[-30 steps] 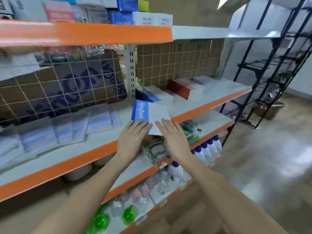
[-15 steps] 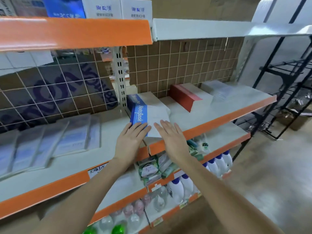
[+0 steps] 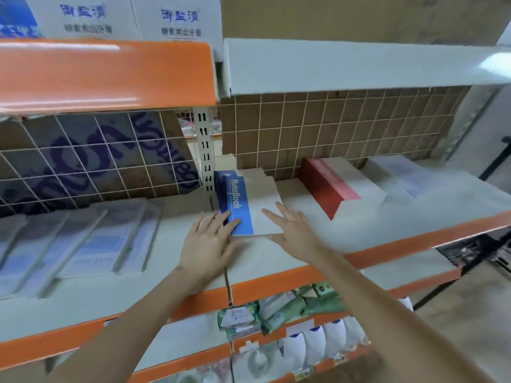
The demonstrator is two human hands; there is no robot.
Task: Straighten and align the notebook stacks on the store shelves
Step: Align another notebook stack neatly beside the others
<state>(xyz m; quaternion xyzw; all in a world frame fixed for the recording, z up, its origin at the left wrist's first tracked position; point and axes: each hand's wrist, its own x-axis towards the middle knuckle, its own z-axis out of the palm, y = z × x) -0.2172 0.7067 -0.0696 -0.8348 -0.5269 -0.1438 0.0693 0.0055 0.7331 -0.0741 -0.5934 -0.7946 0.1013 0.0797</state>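
A stack of blue-and-white notebooks [image 3: 250, 197] marked "NoteBook" lies on the middle shelf [image 3: 359, 233], close to the upright post. Its top notebook sits slightly askew over the ones beneath. My left hand [image 3: 211, 239] lies flat with straight fingers on the blue near-left corner of the stack. My right hand [image 3: 293, 225] rests flat with spread fingers on the white near-right corner. A red-and-white notebook stack [image 3: 336, 186] stands further right, and a pale stack [image 3: 409, 178] lies beyond it.
Flat plastic-wrapped notebooks [image 3: 83, 241] lie in a row on the shelf to the left. A wire grid backs the shelf. White boxes [image 3: 132, 17] stand on the top shelf. Packets [image 3: 279, 305] and white bottles [image 3: 326, 341] fill the lower shelves. Open floor lies to the right.
The view has come closer and the stack has slid back from the shelf's front edge towards the grid. Both hands stay flat on its near corners.
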